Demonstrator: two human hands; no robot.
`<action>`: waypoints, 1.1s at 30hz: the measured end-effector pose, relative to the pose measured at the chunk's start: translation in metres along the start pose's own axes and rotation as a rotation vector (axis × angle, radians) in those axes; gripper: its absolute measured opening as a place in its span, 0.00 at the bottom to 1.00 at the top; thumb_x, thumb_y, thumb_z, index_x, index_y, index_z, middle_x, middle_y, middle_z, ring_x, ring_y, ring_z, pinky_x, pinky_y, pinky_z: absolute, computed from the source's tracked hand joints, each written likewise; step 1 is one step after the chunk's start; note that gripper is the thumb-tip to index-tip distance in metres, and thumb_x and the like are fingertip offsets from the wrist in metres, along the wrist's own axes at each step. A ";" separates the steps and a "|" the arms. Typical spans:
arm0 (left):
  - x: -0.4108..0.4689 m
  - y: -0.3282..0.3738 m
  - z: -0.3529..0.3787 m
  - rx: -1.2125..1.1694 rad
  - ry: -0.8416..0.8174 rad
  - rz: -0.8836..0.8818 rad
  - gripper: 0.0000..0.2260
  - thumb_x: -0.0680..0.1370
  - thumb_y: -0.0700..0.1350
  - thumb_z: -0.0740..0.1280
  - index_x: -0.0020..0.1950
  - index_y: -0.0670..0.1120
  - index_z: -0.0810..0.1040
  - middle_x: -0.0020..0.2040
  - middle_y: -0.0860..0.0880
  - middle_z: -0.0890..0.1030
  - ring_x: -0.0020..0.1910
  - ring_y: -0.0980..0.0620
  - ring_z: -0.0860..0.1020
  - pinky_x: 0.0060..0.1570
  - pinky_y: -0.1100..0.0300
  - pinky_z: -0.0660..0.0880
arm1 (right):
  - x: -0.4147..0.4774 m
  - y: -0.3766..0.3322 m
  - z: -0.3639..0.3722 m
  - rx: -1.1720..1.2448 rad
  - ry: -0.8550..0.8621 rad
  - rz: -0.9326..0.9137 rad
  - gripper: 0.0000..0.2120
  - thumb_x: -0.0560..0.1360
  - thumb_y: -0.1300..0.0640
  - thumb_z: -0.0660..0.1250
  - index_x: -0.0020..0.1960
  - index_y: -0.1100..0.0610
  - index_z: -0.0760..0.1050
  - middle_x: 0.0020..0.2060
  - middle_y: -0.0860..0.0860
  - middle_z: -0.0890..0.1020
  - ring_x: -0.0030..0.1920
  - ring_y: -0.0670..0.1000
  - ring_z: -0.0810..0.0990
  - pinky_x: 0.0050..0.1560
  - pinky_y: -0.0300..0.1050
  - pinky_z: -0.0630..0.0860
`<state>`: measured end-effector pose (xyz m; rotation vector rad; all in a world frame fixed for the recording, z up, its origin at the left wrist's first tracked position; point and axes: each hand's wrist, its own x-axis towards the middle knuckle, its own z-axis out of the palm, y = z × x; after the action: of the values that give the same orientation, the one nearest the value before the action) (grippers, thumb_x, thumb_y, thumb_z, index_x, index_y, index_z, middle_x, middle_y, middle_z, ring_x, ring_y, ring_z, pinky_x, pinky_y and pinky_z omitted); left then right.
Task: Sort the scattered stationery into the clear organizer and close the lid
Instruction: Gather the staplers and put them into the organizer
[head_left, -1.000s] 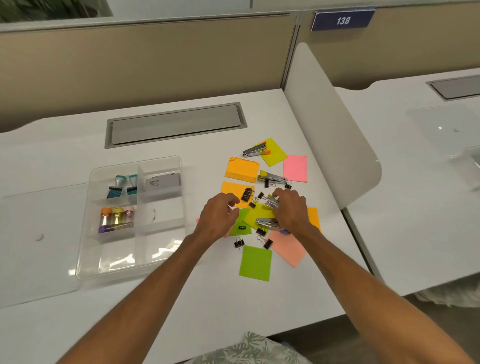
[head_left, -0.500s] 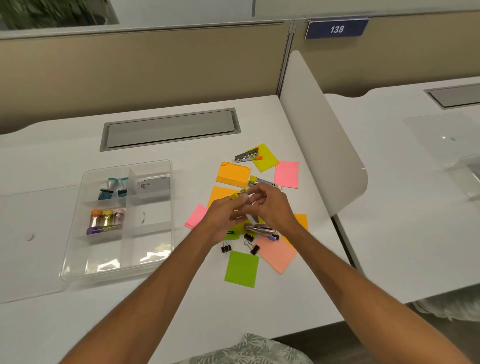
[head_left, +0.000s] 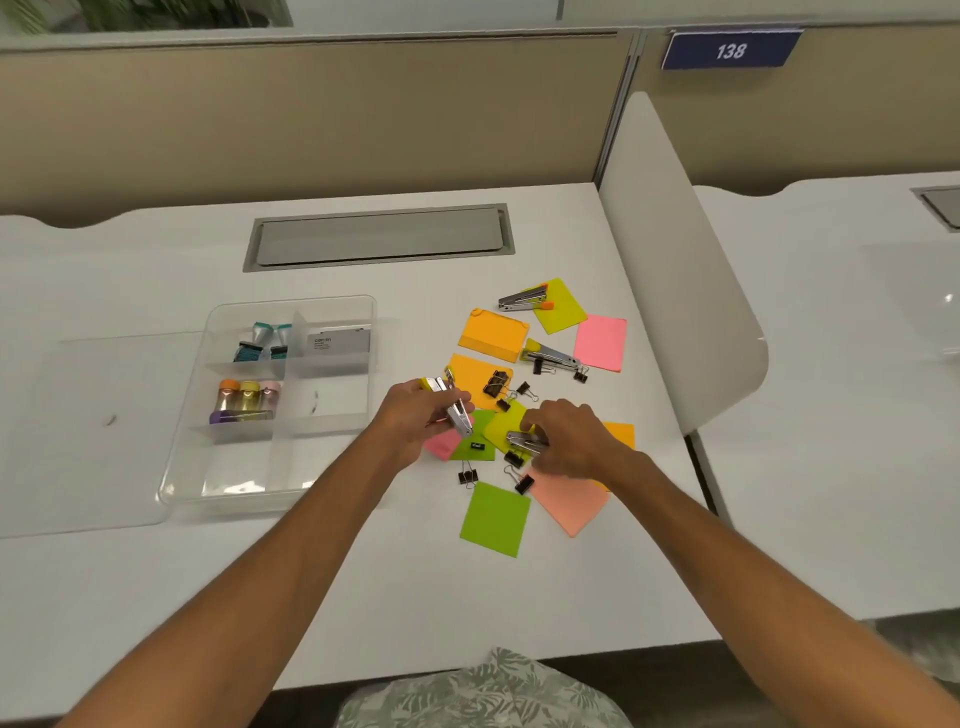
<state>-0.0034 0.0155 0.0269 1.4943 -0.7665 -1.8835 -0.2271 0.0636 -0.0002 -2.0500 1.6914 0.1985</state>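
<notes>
The fingers of the left hand are curled tight around a yellow-tipped stapler. I see it held over the pink and green notes, its silver nose pointing down and to the right, its yellow end coming out behind the knuckles. The fingers of the right hand are bent downward and close on a silver stapler, which is over a yellow-green note. If it is lifted from the paper, I cannot tell. The two hands are near each other but apart.

Around them the loose stationery is spread on the white tabletop: black binder clips, an orange pad, a pink note, a green note and a salmon note partly under the right wrist. Farther back, an orange-tipped stapler lies on a yellow-green sheet, and a fourth stapler lies just beside the pink note.

The clear organizer stands left of the pile, its right wall near the left hand. Its lid lies flat on the tabletop at its left side. Inside I see teal items in the rear-left compartment, a white box in the rear-right one, and three small bottles with orange, yellow and pink caps in the middle-left one.
</notes>
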 end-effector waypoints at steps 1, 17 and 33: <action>-0.002 0.000 -0.002 0.000 0.006 0.001 0.11 0.75 0.33 0.69 0.57 0.33 0.78 0.52 0.36 0.83 0.45 0.44 0.85 0.35 0.58 0.81 | 0.000 0.000 0.002 -0.021 0.006 -0.018 0.19 0.70 0.55 0.70 0.61 0.52 0.74 0.53 0.54 0.77 0.54 0.56 0.74 0.49 0.50 0.67; -0.018 0.034 -0.095 0.081 0.107 0.168 0.09 0.71 0.34 0.74 0.49 0.41 0.79 0.42 0.44 0.82 0.38 0.48 0.83 0.39 0.54 0.81 | 0.028 -0.074 -0.038 0.481 0.263 -0.044 0.27 0.68 0.58 0.72 0.66 0.47 0.74 0.40 0.53 0.82 0.41 0.53 0.80 0.41 0.50 0.76; 0.021 0.065 -0.163 1.190 0.102 0.497 0.12 0.71 0.42 0.74 0.53 0.44 0.79 0.45 0.45 0.83 0.44 0.44 0.80 0.43 0.51 0.80 | 0.081 -0.202 -0.023 1.234 0.596 0.363 0.20 0.65 0.62 0.79 0.46 0.56 0.68 0.40 0.59 0.83 0.35 0.57 0.83 0.38 0.52 0.81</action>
<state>0.1589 -0.0532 0.0308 1.7231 -2.1808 -0.9111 -0.0198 0.0071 0.0410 -0.8783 1.7491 -1.1510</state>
